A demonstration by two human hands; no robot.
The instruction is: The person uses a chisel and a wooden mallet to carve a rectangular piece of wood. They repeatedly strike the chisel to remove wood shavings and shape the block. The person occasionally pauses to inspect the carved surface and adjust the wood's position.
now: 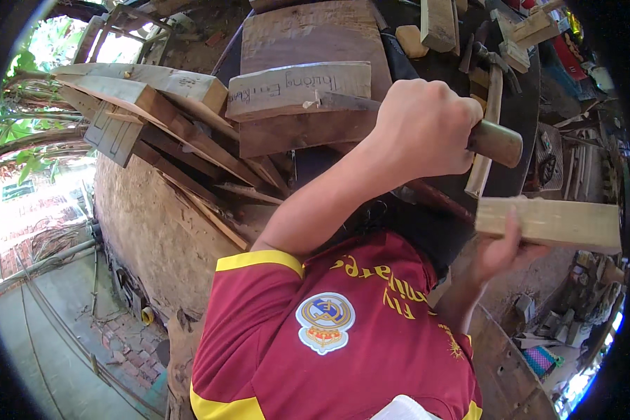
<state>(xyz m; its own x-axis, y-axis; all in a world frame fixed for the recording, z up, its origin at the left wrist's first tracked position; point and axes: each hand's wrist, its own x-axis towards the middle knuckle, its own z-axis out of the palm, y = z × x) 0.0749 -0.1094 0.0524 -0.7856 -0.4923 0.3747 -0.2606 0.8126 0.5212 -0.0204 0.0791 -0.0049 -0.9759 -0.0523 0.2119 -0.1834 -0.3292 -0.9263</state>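
My left hand (pixel 423 122) grips the rounded wooden handle of a tool (pixel 497 143), whose dark blade (pixel 350 102) reaches left over a pale board (pixel 266 91) with handwriting on it. That board rests on darker thick wood (pixel 280 136). My right hand (pixel 502 248), lower and to the right, is closed around a pale rectangular wooden block (pixel 553 224), its fingers partly hidden behind it. A hammer-like tool (pixel 493 105) with a long wooden handle lies just behind the left fist, its metal head toward the back.
Long rough planks (pixel 161 105) are heaped to the left. A wide upright-grained board (pixel 308 42) lies at the back, with wooden blocks (pixel 434 24) and a wooden clamp-like piece (pixel 525 31) at back right. Scrap wood (pixel 574 315) is piled at the lower right.
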